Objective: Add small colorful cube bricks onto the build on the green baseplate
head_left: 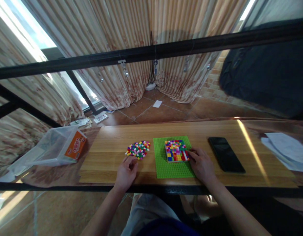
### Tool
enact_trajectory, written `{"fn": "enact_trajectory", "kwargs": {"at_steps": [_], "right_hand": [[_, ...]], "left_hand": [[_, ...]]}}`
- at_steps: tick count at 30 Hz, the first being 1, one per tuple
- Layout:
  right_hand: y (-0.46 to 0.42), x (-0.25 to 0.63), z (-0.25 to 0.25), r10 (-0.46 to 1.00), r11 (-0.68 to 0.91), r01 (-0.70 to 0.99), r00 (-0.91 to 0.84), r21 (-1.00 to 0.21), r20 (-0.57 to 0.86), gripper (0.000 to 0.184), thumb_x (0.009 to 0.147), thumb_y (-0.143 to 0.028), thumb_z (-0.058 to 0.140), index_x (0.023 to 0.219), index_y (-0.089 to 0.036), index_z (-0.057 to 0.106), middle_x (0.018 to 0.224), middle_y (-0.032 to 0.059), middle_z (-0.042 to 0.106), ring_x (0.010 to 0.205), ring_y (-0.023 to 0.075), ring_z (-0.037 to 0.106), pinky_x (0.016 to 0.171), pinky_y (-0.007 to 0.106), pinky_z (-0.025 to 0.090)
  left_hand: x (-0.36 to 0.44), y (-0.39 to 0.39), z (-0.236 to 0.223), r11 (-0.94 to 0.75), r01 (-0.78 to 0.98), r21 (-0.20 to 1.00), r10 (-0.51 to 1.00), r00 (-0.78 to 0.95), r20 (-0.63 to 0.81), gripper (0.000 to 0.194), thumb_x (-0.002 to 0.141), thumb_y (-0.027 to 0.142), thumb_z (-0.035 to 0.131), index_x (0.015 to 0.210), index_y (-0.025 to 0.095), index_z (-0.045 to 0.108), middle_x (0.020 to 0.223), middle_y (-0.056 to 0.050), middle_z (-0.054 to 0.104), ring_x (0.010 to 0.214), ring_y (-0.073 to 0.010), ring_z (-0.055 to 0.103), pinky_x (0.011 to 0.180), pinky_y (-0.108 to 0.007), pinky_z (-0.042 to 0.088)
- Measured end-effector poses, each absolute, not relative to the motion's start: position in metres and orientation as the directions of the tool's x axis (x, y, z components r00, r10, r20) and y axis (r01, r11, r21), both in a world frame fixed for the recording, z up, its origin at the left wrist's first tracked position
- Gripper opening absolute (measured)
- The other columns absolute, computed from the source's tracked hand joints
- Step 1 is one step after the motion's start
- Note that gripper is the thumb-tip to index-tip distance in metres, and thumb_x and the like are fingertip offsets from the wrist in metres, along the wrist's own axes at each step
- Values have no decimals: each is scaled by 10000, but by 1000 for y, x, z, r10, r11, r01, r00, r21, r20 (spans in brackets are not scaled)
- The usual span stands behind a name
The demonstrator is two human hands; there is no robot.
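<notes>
A green baseplate (172, 167) lies on the wooden board (109, 147), with a square patch of small coloured bricks (176, 150) built on its far half. A loose heap of small coloured bricks (138, 149) lies to the left of the plate. My right hand (202, 164) rests at the right edge of the built patch, fingers curled and pinched against the bricks there. My left hand (126, 170) sits just below the loose heap, fingers curled with the tips near the closest bricks. What either hand pinches is too small to make out.
A black phone (226, 154) lies on the board right of the plate. White papers (284, 147) sit at the far right. A clear plastic box (53, 147) with an orange label lies on its side at the left. A black bar crosses above the table.
</notes>
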State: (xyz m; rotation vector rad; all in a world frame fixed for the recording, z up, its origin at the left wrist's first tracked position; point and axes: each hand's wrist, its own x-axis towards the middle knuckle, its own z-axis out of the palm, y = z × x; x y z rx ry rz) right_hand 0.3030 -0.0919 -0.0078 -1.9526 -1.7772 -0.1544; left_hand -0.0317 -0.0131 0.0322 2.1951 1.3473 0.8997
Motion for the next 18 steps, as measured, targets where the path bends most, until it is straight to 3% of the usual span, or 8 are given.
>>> {"fn": "enact_trajectory", "kwargs": {"at_steps": [7, 18], "right_hand": [[-95, 295, -6, 896, -66, 962, 175, -266, 408, 238, 894, -232, 498, 1006, -205, 706, 1082, 100, 596, 941, 232, 535, 786, 348, 458], [-93, 294, -4, 895, -83, 946, 209, -314, 394, 224, 902, -260, 509, 1001, -217, 705, 1066, 86, 608, 935, 222, 545, 784, 334, 451]], "left_hand": [[-19, -7, 23, -534, 668, 519, 846, 415, 335, 152, 841, 144, 536, 916, 223, 643, 969, -44, 630, 874, -170, 614, 778, -292, 507], [-16, 6, 27, -606, 685, 406, 796, 512, 324, 151, 909, 178, 464, 890, 204, 612, 924, -53, 614, 878, -190, 591, 801, -322, 492]]}}
